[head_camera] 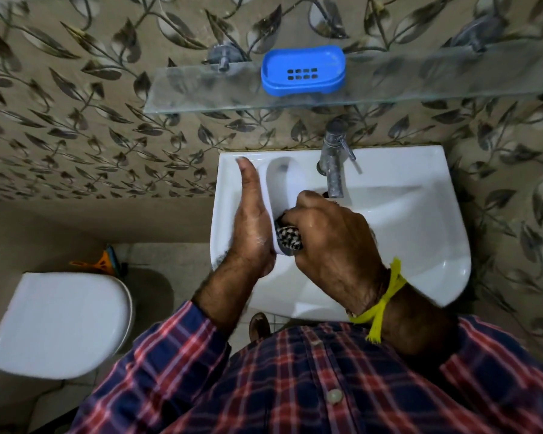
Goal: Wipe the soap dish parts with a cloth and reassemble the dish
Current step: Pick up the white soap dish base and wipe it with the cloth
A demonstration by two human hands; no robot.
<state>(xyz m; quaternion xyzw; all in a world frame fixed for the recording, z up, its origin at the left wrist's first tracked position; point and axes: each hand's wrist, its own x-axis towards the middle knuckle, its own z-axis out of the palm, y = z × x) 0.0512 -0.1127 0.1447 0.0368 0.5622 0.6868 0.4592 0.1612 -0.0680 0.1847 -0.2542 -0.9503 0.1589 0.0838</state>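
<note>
A blue soap dish part (pixel 303 72) with drain slots lies on the glass shelf (pixel 201 92) above the sink. Over the sink's left side, my left hand (pixel 251 223) holds a white soap dish part (pixel 282 183) against its flat palm, fingers stretched toward the wall. My right hand (pixel 329 239) is closed around a black-and-white checked cloth (pixel 290 238) and presses it into the near end of the white part. Most of the cloth is hidden inside my fist.
A white wall sink (pixel 420 233) sits below the shelf with a chrome tap (pixel 334 164) at its back. A closed white toilet lid (pixel 63 321) is at the lower left. Leaf-patterned tiles cover the wall. An orange item (pixel 98 263) lies on the floor.
</note>
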